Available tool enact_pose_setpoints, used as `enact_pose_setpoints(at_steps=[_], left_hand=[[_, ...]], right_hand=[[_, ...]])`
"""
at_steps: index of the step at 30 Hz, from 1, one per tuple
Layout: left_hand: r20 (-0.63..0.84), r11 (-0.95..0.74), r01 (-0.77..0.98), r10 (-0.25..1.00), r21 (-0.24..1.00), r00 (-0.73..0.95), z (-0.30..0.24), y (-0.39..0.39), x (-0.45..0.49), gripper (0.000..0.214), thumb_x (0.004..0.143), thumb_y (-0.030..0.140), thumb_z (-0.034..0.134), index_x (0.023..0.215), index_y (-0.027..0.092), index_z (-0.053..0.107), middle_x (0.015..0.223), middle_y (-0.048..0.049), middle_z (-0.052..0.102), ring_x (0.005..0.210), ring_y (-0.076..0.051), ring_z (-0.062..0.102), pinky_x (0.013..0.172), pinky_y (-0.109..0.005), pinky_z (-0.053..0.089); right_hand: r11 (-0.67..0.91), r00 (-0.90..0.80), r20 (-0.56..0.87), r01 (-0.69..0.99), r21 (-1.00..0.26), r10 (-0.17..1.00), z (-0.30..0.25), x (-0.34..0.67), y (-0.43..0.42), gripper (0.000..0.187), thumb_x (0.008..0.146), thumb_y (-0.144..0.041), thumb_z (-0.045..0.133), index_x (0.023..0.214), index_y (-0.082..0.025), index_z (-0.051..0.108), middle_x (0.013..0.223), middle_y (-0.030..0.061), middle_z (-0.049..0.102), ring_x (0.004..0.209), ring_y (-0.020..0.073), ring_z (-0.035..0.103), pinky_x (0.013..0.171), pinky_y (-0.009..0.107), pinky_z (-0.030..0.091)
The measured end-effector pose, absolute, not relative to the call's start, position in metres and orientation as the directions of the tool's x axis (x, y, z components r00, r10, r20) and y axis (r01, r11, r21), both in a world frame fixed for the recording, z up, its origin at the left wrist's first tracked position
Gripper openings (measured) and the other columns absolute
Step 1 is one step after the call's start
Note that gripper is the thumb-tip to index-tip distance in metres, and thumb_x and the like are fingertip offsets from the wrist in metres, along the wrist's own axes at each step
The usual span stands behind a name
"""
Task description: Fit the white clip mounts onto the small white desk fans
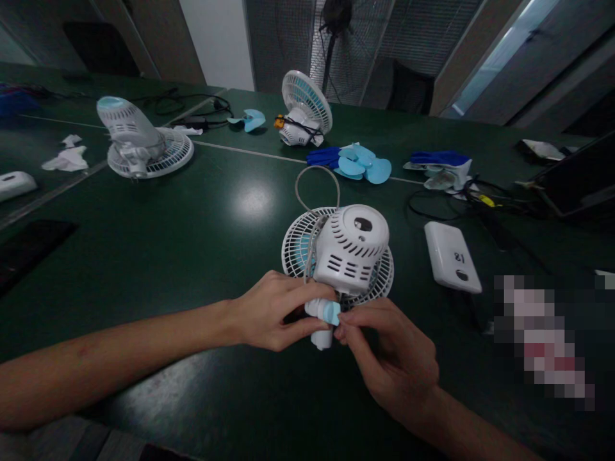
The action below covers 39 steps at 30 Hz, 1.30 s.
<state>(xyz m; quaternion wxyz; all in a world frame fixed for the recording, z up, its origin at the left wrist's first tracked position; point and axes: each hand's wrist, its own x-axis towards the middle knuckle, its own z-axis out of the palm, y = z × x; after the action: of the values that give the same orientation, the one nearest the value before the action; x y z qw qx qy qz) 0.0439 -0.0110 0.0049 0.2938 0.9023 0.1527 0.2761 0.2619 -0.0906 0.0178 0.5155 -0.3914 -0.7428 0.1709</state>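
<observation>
A small white fan lies grille-down on the dark green table, its vented motor housing facing up. Toward me its white neck joint sticks out, with a light blue knob on its side. My left hand is closed around that neck joint, thumb below and fingers above. The fingertips of my right hand pinch the light blue knob from the right. A grey cord loops up from the fan's left side. Blue blades show faintly through the grille.
Another fan lies face-down at the left; a third fan stands at the back. Loose blue fan blades rest by blue gloves. To the right are a white power bank and black cables. A dark flat object lies left.
</observation>
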Motion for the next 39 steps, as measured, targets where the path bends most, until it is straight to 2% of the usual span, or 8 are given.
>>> enact_pose_setpoints(at_steps=[2,4,11,17,24,28,33,39], left_hand=[[0.419,-0.78,0.105,0.439,0.617,0.795,0.005,-0.011,0.044,0.032,0.106,0.04,0.053,0.129,0.017,0.054,0.09,-0.0026,0.069,0.068,-0.013,0.063,0.06,-0.024,0.049],[0.425,-0.78,0.102,0.44,0.617,0.791,0.005,-0.011,0.044,0.033,0.106,0.04,0.053,0.129,0.018,0.054,0.09,-0.0026,0.069,0.069,-0.014,0.063,0.06,-0.024,0.049],[0.444,-0.789,0.094,0.436,0.608,0.783,0.004,-0.011,0.045,0.033,0.105,0.037,0.057,0.132,0.018,0.052,0.097,-0.0035,0.071,0.072,-0.014,0.065,0.062,-0.025,0.05],[0.419,-0.786,0.109,0.435,0.609,0.797,0.004,-0.011,0.044,0.034,0.106,0.039,0.055,0.134,0.019,0.052,0.096,-0.0035,0.07,0.075,-0.015,0.066,0.064,-0.026,0.051],[0.434,-0.803,0.127,0.439,0.583,0.787,0.005,-0.012,0.045,0.033,0.105,0.038,0.055,0.131,0.018,0.053,0.092,-0.0028,0.071,0.071,-0.015,0.065,0.061,-0.025,0.049],[0.431,-0.807,0.133,0.438,0.576,0.789,0.005,-0.012,0.045,0.031,0.105,0.037,0.054,0.129,0.018,0.054,0.091,-0.0025,0.07,0.07,-0.015,0.065,0.06,-0.026,0.049],[0.435,-0.801,0.113,0.431,0.588,0.791,0.005,-0.013,0.044,0.033,0.105,0.038,0.054,0.131,0.018,0.053,0.097,-0.0036,0.071,0.076,-0.016,0.067,0.063,-0.026,0.051],[0.415,-0.778,0.114,0.446,0.618,0.793,0.004,-0.011,0.044,0.032,0.104,0.038,0.057,0.129,0.019,0.053,0.093,-0.0019,0.07,0.072,-0.014,0.065,0.062,-0.025,0.049]], right_hand=[[0.74,-0.26,0.724,0.464,-0.486,0.639,0.016,0.269,-0.085,0.031,0.085,0.001,0.07,0.11,-0.017,0.067,0.098,0.0042,0.076,0.087,0.0151,0.076,0.074,0.026,0.063],[0.777,-0.309,0.745,0.468,-0.422,0.591,0.015,0.273,-0.081,0.035,0.084,0.0,0.073,0.114,-0.015,0.066,0.107,0.0064,0.076,0.096,0.0159,0.075,0.08,0.026,0.062],[0.77,-0.372,0.691,0.454,-0.448,0.62,0.01,0.275,-0.082,0.041,0.087,0.001,0.066,0.125,-0.014,0.064,0.113,0.0089,0.071,0.099,0.018,0.07,0.078,0.032,0.061],[0.68,-0.279,0.641,0.49,-0.545,0.715,0.012,0.269,-0.084,0.032,0.09,-0.006,0.07,0.12,-0.018,0.066,0.09,0.0019,0.068,0.069,0.0129,0.065,0.058,0.028,0.055],[0.62,-0.171,0.624,0.468,-0.63,0.763,0.015,0.255,-0.086,0.028,0.091,-0.002,0.064,0.113,-0.02,0.065,0.088,0.0013,0.069,0.073,0.0135,0.067,0.063,0.026,0.055],[0.596,-0.204,0.588,0.517,-0.614,0.783,0.013,0.251,-0.087,0.028,0.095,-0.004,0.056,0.116,-0.02,0.065,0.09,0.0014,0.073,0.068,0.012,0.067,0.064,0.026,0.056],[0.597,-0.208,0.583,0.5,-0.627,0.786,0.007,0.254,-0.088,0.032,0.097,-0.005,0.054,0.123,-0.02,0.062,0.099,0.0034,0.075,0.08,0.0143,0.072,0.071,0.028,0.06],[0.746,-0.29,0.714,0.465,-0.477,0.637,0.005,0.268,-0.087,0.048,0.087,-0.001,0.064,0.132,-0.015,0.058,0.111,0.0088,0.068,0.094,0.0183,0.069,0.074,0.031,0.06]])
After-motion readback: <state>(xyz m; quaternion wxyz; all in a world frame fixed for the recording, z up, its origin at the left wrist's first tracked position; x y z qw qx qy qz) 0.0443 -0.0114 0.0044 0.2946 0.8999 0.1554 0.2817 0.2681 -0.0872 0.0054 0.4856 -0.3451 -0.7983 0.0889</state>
